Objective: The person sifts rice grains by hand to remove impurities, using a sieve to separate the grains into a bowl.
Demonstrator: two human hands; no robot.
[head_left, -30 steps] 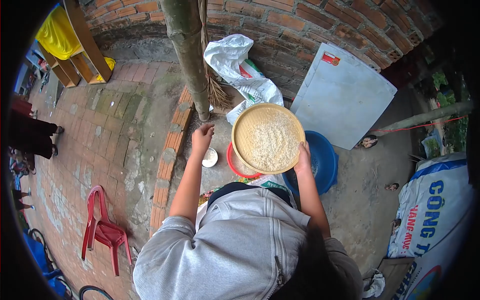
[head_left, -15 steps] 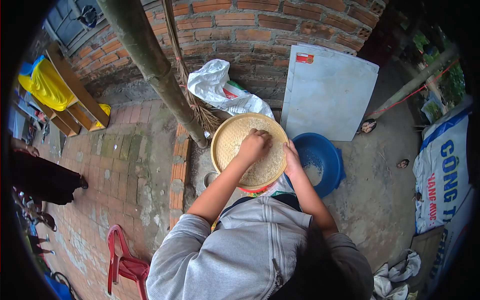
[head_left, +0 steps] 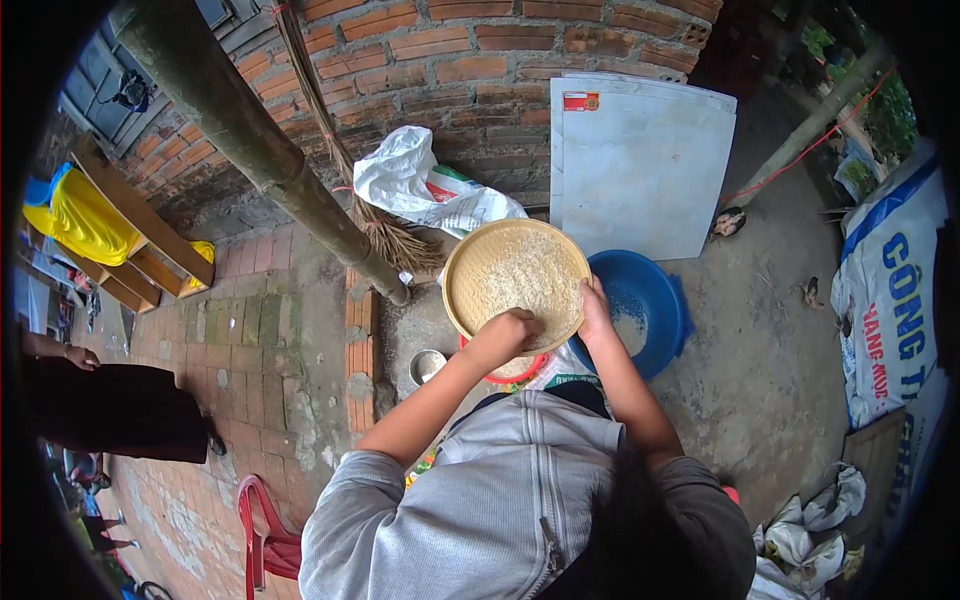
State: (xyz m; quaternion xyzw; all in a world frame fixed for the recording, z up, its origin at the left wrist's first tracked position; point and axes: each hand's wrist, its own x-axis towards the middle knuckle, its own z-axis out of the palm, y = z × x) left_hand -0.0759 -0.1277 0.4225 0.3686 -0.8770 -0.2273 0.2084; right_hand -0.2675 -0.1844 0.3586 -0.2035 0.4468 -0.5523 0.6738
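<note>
A round woven winnowing tray point(head_left: 457, 287) with pale, rice-like grain point(head_left: 530, 268) spread over it is held in front of my body. My right hand point(head_left: 596, 312) grips its right rim, thumb on the upper side. Over the near part of the tray, my left hand point(head_left: 510, 334) is closed with its fingers curled down; whatever they hold is hidden. Partly under the tray's near edge is a red basin point(head_left: 518, 372) with grain in it. A blue basin point(head_left: 655, 348) stands just right of the tray, with some pale grain inside.
A small metal bowl point(head_left: 427, 366) sits left of the red basin. Behind are a white sack point(head_left: 405, 180), a leaning white board point(head_left: 640, 165) and a bamboo post point(head_left: 270, 165). A red plastic chair point(head_left: 265, 535) and another person in dark clothes point(head_left: 120, 410) are to the left.
My left hand has moved from the tray's middle to its near edge. The tray has shifted slightly right, showing more of the red basin and metal bowl. My right hand keeps its grip.
</note>
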